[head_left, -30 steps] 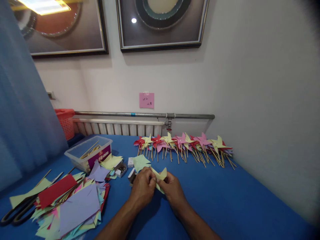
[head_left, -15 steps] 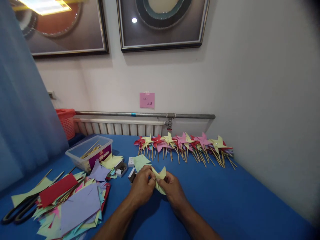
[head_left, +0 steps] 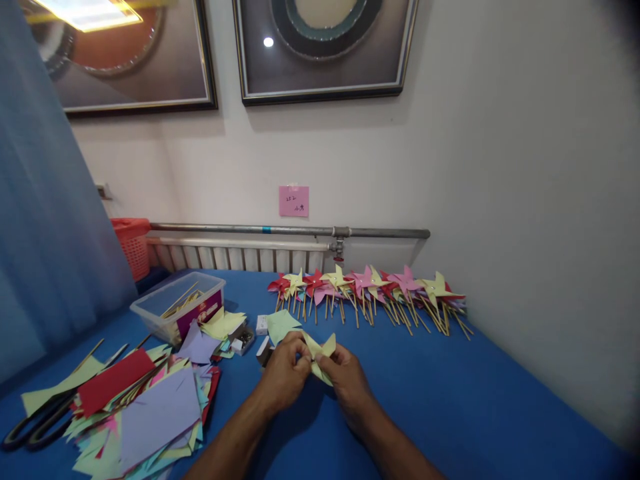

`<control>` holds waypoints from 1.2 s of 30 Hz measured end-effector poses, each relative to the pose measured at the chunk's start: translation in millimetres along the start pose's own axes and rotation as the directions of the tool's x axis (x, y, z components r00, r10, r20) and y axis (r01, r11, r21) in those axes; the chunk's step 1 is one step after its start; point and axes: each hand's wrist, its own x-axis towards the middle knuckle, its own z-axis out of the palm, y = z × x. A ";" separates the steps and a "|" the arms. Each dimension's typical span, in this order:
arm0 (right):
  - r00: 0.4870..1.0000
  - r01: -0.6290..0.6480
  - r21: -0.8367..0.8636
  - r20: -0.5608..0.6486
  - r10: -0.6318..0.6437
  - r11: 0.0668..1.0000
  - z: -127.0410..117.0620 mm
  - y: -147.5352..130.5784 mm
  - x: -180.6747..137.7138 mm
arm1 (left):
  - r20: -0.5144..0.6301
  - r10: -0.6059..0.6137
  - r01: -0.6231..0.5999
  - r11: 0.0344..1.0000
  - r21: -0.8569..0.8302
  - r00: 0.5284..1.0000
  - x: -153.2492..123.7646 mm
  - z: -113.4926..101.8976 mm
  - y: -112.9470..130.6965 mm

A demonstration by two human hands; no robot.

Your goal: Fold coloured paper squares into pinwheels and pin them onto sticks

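Now pinching a yellow pinwheel between both hands, just above the desk, about midway across and toward the near edge. Left hand curled, thumb and fingertips closed on the paper's left side near its centre. Right hand likewise curled, fingers closed on the right side, meeting the left at the fingertips. Cannot tell what sits at the pinwheel's centre, hidden behind fingers.

Just behind the left hand, flat on the desk: a green sheet, with a small white box at its left edge. Left of that, an open box of small metal bits, then loose sheets and a clear tub with sticks inside. At the near left corner, a paper pile in mixed colours, with scissors at its left side, partly under sheets. Along the far edge, toward the right, a row of pinwheels on sticks, yellow, red and pink, overlapping. Behind the desk, a pipe along the wall, a pink note above it, a red basket off the far left corner.
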 end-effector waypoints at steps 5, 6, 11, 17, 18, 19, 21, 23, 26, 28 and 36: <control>1.000 -0.014 0.018 -0.003 0.014 1.000 0.7 -0.6 -0.6 | -0.031 -0.015 0.015 1.000 0.013 0.999 -2.2 1.2 1.4; 1.000 -0.020 0.025 0.003 0.020 0.999 0.9 -1.1 -1.1 | -0.036 -0.022 0.023 1.000 0.022 0.999 -2.5 1.2 1.9; 0.999 -0.033 0.033 0.028 0.032 0.999 2.2 -4.4 -5.4 | -0.033 -0.059 0.060 0.997 0.055 0.998 -3.1 0.3 4.8; 0.998 -0.013 0.030 0.061 0.011 0.999 1.8 -5.3 -7.8 | -0.053 -0.044 0.047 0.996 0.073 0.998 -3.1 0.1 5.6; 0.998 -0.018 0.036 0.063 0.016 0.999 1.6 -5.5 -7.9 | -0.053 -0.045 0.049 0.996 0.073 0.998 -3.0 0.1 5.5; 0.997 -0.025 0.041 0.067 0.022 0.999 1.4 -5.7 -7.9 | -0.054 -0.047 0.050 0.996 0.072 0.997 -2.8 0.0 5.3; 0.997 -0.034 0.045 0.077 0.031 0.998 1.1 -6.0 -7.8 | -0.057 -0.045 0.049 0.996 0.070 0.997 -2.4 0.0 4.4; 0.996 -0.037 0.037 0.078 0.034 0.999 0.7 -5.3 -6.8 | -0.067 -0.040 0.045 0.997 0.068 0.997 -2.1 0.3 2.9; 0.997 -0.032 0.006 0.075 0.031 0.999 0.3 -0.9 -1.9 | -0.069 -0.039 0.043 0.997 0.062 0.997 -2.2 1.4 1.4; 0.998 -0.018 -0.008 0.064 0.018 1.000 0.0 3.6 3.1 | -0.067 -0.041 0.045 0.997 0.059 0.997 -2.6 2.2 1.5; 1.000 0.013 0.018 0.024 -0.013 1.000 1.0 -0.6 0.6 | -0.140 -0.080 0.077 0.997 -0.027 0.987 0.8 4.8 -2.3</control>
